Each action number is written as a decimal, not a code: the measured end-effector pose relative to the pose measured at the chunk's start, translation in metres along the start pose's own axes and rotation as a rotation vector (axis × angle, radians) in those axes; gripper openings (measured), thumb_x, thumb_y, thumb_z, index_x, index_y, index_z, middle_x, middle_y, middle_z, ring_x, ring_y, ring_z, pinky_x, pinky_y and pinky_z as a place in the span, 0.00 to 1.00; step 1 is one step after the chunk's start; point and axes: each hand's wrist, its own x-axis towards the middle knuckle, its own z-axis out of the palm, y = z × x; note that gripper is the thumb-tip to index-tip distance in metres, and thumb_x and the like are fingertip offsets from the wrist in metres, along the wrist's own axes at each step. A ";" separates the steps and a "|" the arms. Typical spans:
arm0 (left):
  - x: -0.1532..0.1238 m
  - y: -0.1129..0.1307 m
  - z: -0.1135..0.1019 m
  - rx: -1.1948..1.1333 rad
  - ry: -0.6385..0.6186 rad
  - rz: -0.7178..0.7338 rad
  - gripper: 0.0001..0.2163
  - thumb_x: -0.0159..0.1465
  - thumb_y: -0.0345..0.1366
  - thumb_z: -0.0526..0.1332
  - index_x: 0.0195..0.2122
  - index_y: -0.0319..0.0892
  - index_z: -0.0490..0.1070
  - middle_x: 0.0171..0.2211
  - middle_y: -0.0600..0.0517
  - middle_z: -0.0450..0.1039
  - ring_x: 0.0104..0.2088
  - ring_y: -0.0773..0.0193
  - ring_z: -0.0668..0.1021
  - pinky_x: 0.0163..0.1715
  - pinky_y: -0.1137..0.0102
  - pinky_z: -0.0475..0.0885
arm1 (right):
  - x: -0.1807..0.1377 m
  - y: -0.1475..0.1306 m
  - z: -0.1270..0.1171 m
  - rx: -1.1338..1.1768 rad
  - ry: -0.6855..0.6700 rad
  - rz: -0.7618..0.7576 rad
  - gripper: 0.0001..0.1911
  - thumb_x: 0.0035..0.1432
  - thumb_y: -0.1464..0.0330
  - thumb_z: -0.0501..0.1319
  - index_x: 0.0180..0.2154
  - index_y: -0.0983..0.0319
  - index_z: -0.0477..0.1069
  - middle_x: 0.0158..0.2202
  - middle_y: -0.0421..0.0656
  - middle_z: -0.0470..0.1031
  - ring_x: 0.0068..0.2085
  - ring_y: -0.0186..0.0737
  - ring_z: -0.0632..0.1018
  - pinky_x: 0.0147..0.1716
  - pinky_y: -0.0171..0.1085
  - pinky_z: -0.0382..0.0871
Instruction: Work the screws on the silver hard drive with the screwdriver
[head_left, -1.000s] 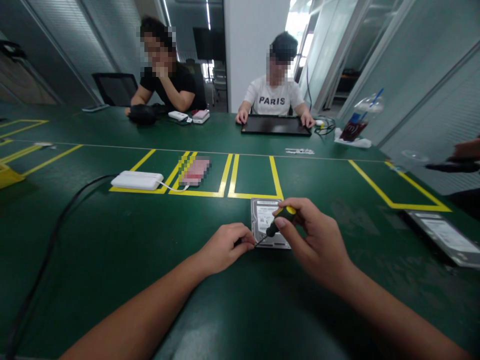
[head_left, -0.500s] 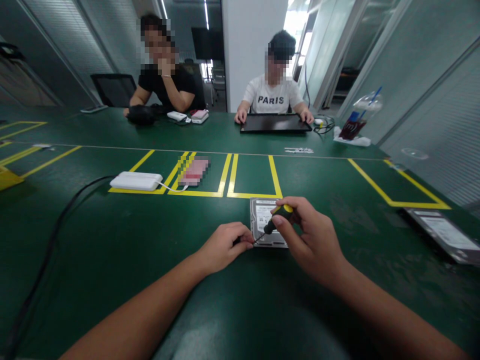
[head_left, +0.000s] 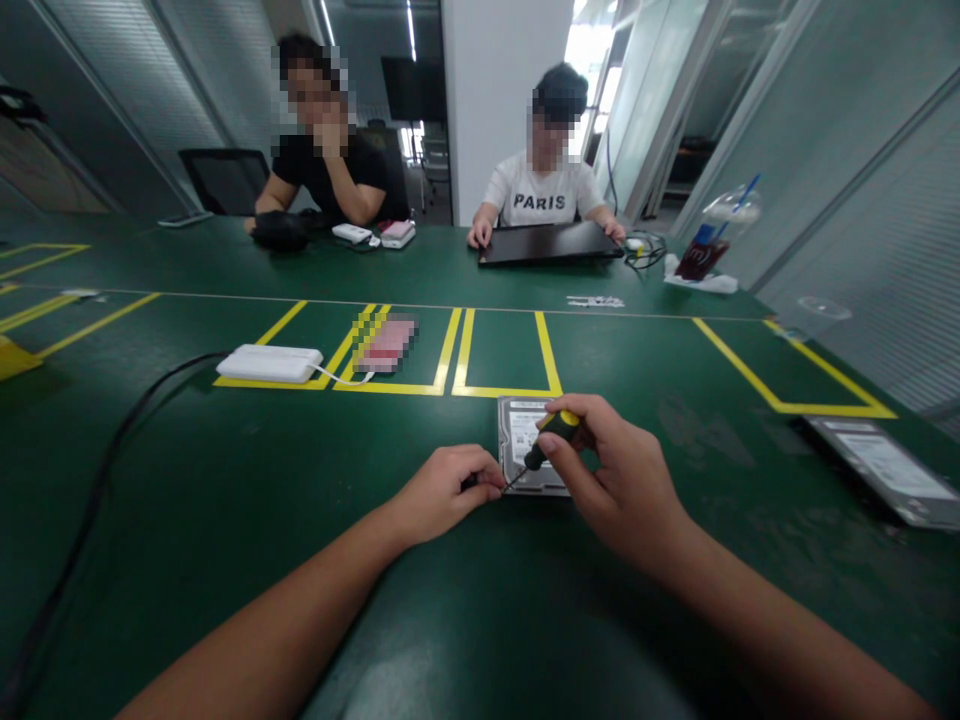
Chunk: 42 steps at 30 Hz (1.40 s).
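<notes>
A silver hard drive [head_left: 517, 420] with a white label lies flat on the green table, in front of me. My right hand [head_left: 611, 470] is closed around a screwdriver [head_left: 553, 432] with a dark green and yellow handle. Its thin shaft slants down to the drive's near left corner. At that corner my left hand [head_left: 454, 490] is closed, thumb and fingertips pinched together by the screwdriver's tip. Whatever those fingertips hold is too small to make out. Part of the drive's right side is hidden behind my right hand.
Another hard drive [head_left: 885, 465] rests at the right. A white power bank [head_left: 270, 363] with a cable lies left, near a pink blurred item [head_left: 388, 345]. Across the table, one person holds a black flat panel [head_left: 551, 243]; another sits left. A drink cup [head_left: 705, 250] stands far right.
Both hands and the screwdriver keep nearly the same place at the drive's corner. Across the table, the black panel's right end has been raised a little. The view has shifted slightly.
</notes>
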 end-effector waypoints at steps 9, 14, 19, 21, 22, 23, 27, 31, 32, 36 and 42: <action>0.001 0.000 0.000 -0.011 -0.004 -0.012 0.03 0.62 0.27 0.64 0.35 0.41 0.75 0.32 0.55 0.73 0.34 0.66 0.75 0.37 0.72 0.67 | 0.000 0.000 0.001 0.007 0.013 -0.013 0.10 0.64 0.67 0.59 0.47 0.62 0.68 0.30 0.38 0.71 0.28 0.31 0.72 0.28 0.31 0.64; 0.000 0.001 0.000 -0.015 -0.005 -0.016 0.04 0.62 0.26 0.65 0.36 0.41 0.75 0.32 0.55 0.73 0.34 0.67 0.75 0.36 0.73 0.67 | 0.000 0.000 0.002 0.004 0.014 -0.023 0.10 0.64 0.67 0.59 0.47 0.62 0.68 0.29 0.38 0.71 0.27 0.30 0.71 0.27 0.31 0.63; 0.001 0.000 0.000 -0.013 -0.004 -0.017 0.03 0.62 0.27 0.64 0.36 0.41 0.75 0.32 0.55 0.73 0.34 0.67 0.75 0.36 0.72 0.67 | 0.001 0.001 0.001 0.002 0.012 -0.024 0.10 0.64 0.67 0.59 0.47 0.63 0.68 0.29 0.37 0.71 0.27 0.30 0.71 0.27 0.31 0.63; 0.002 -0.001 0.000 -0.013 -0.005 -0.015 0.03 0.62 0.27 0.65 0.35 0.41 0.75 0.32 0.55 0.72 0.34 0.66 0.75 0.37 0.72 0.67 | 0.002 0.000 0.001 0.006 0.002 -0.027 0.11 0.64 0.67 0.59 0.47 0.63 0.68 0.30 0.38 0.71 0.27 0.30 0.71 0.27 0.31 0.63; 0.002 -0.001 0.000 -0.014 -0.005 -0.014 0.03 0.62 0.27 0.65 0.36 0.41 0.75 0.32 0.55 0.72 0.35 0.66 0.75 0.37 0.72 0.67 | 0.002 -0.001 0.000 0.010 -0.006 -0.029 0.11 0.64 0.67 0.59 0.47 0.63 0.68 0.30 0.38 0.71 0.27 0.30 0.71 0.27 0.31 0.63; 0.002 -0.002 0.001 -0.014 -0.005 -0.014 0.03 0.62 0.26 0.65 0.36 0.41 0.74 0.32 0.55 0.72 0.35 0.66 0.75 0.37 0.72 0.67 | 0.003 -0.002 0.000 0.013 -0.014 -0.030 0.11 0.64 0.67 0.60 0.47 0.63 0.68 0.30 0.38 0.72 0.27 0.30 0.71 0.27 0.31 0.63; 0.001 -0.002 0.001 -0.018 -0.001 -0.016 0.04 0.62 0.26 0.65 0.36 0.41 0.74 0.32 0.55 0.72 0.35 0.67 0.75 0.37 0.73 0.66 | 0.006 -0.006 0.000 0.019 -0.029 -0.031 0.10 0.62 0.67 0.61 0.45 0.64 0.69 0.30 0.38 0.72 0.27 0.30 0.71 0.27 0.31 0.63; 0.001 -0.001 0.002 -0.024 0.001 -0.016 0.04 0.62 0.26 0.64 0.35 0.41 0.74 0.32 0.55 0.73 0.35 0.66 0.75 0.37 0.73 0.66 | 0.011 -0.012 -0.001 0.014 -0.068 -0.038 0.09 0.62 0.66 0.61 0.43 0.64 0.70 0.29 0.39 0.72 0.28 0.31 0.71 0.28 0.32 0.62; 0.001 0.000 0.002 -0.026 0.001 -0.017 0.04 0.62 0.26 0.64 0.35 0.41 0.74 0.32 0.55 0.72 0.34 0.67 0.74 0.36 0.73 0.66 | 0.012 -0.014 -0.001 0.014 -0.078 -0.039 0.10 0.63 0.66 0.60 0.43 0.65 0.70 0.29 0.39 0.72 0.29 0.31 0.71 0.28 0.32 0.62; 0.001 -0.001 0.002 -0.032 -0.001 -0.019 0.03 0.62 0.27 0.64 0.35 0.41 0.74 0.32 0.55 0.72 0.34 0.66 0.74 0.36 0.73 0.66 | 0.017 -0.019 -0.004 0.017 -0.084 -0.059 0.09 0.65 0.66 0.58 0.41 0.65 0.72 0.31 0.41 0.72 0.31 0.33 0.71 0.32 0.34 0.63; 0.001 -0.001 0.002 -0.036 -0.001 -0.018 0.03 0.63 0.27 0.64 0.35 0.41 0.73 0.32 0.55 0.72 0.34 0.66 0.74 0.36 0.72 0.66 | 0.022 -0.024 -0.010 0.023 -0.121 -0.052 0.08 0.62 0.68 0.60 0.42 0.65 0.74 0.32 0.40 0.72 0.32 0.32 0.72 0.33 0.34 0.63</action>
